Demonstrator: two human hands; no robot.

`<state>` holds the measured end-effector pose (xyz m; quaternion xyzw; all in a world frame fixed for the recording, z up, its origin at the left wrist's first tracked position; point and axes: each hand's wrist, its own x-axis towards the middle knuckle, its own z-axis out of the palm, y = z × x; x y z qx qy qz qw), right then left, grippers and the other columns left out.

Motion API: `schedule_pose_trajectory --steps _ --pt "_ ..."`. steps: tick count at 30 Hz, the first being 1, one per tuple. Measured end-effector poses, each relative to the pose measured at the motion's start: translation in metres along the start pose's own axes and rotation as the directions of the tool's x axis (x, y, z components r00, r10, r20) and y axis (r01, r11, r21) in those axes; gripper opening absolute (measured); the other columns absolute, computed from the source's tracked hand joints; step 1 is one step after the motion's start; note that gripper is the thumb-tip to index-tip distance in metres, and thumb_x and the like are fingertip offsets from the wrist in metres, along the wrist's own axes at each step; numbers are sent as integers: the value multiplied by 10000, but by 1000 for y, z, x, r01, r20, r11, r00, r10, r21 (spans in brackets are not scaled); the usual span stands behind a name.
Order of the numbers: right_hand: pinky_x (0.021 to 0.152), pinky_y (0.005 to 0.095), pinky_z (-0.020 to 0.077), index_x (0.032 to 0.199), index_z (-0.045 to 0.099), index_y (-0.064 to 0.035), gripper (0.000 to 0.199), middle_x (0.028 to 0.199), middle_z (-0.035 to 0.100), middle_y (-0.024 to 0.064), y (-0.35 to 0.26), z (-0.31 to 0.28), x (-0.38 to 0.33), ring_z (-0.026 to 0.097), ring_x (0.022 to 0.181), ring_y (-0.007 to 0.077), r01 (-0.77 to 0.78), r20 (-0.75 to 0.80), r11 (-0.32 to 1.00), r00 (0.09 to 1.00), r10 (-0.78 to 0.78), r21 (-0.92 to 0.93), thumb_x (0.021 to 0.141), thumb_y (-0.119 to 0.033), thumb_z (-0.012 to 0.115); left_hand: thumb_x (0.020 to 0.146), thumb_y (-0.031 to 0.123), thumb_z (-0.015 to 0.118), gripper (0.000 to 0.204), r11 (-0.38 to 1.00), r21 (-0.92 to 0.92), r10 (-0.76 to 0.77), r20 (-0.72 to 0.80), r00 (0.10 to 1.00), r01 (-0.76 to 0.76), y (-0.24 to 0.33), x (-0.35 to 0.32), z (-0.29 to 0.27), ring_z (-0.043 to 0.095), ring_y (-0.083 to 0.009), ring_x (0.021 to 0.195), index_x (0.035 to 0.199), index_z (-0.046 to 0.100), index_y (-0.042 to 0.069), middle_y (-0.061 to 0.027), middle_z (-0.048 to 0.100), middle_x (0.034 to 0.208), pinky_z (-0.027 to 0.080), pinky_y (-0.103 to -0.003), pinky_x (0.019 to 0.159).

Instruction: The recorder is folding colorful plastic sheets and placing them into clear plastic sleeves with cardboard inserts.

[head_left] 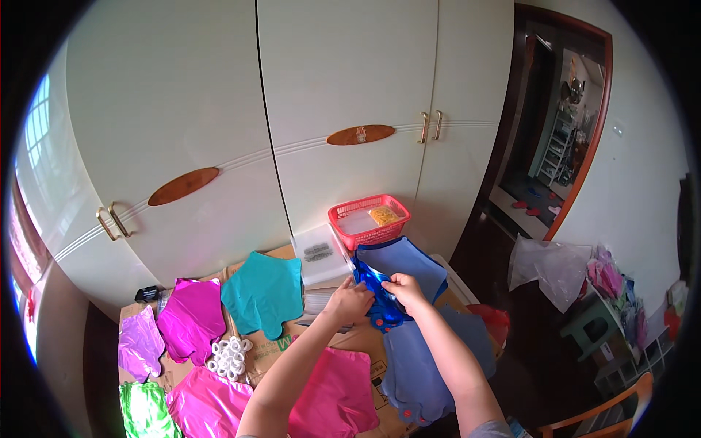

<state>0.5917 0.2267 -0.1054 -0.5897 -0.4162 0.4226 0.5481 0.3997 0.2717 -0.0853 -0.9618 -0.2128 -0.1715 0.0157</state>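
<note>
My left hand (352,301) and my right hand (405,293) meet near the middle of the cardboard-covered table. Between them is a shiny dark blue foil piece (382,309), which looks like a flat, uninflated balloon. The right thumb and fingers pinch its upper edge. The left fingers are closed at its left side, their tips partly hidden. Just beyond the hands lies a flat, paler blue piece (409,264) with a dark blue edge. Under and beside my right forearm spreads a stack of dull blue pieces (416,365) with small red spots at its near edge.
Flat foil pieces in teal (264,292), magenta (193,317), purple (142,342), green (148,410) and pink (336,390) cover the left and near table. White rings (229,358) sit among them. A clear plastic box (321,255) and red basket (370,235) stand before the wardrobe (350,66).
</note>
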Motion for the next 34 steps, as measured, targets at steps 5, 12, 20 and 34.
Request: schedule_pose_trajectory --steps 5,12,20,34 --pt "593 255 438 858 623 -30 51 770 620 10 -10 -24 3 546 681 85 4 -157 996 987 10 88 854 -75 646 868 274 545 200 984 -55 -152 225 962 168 7 15 -5 619 -249 961 956 659 136 -69 628 968 441 -421 940" --pt "578 335 436 826 592 -34 61 725 568 49 -21 -160 24 526 632 157 39 -580 996 811 -79 -80 776 -69 586 850 309 541 283 989 22 -147 270 951 147 13 14 -3 591 -206 1062 1091 622 184 -30 606 1166 426 -403 903" --pt "666 516 451 1029 491 -83 158 860 621 245 -193 -147 -26 583 827 459 168 -429 491 305 -850 -855 879 -51 531 851 337 548 327 981 46 -192 344 919 188 17 10 -18 555 -208 1131 1134 609 182 -29 581 1228 381 -437 948" --pt "589 335 461 644 557 -87 107 654 505 24 -163 229 -20 559 616 172 774 697 -517 -140 -703 -366 737 -102 607 762 320 682 338 855 -220 -506 -159 848 469 -10 -181 -141 490 -242 1197 1037 648 126 -116 551 1239 318 -455 1051"
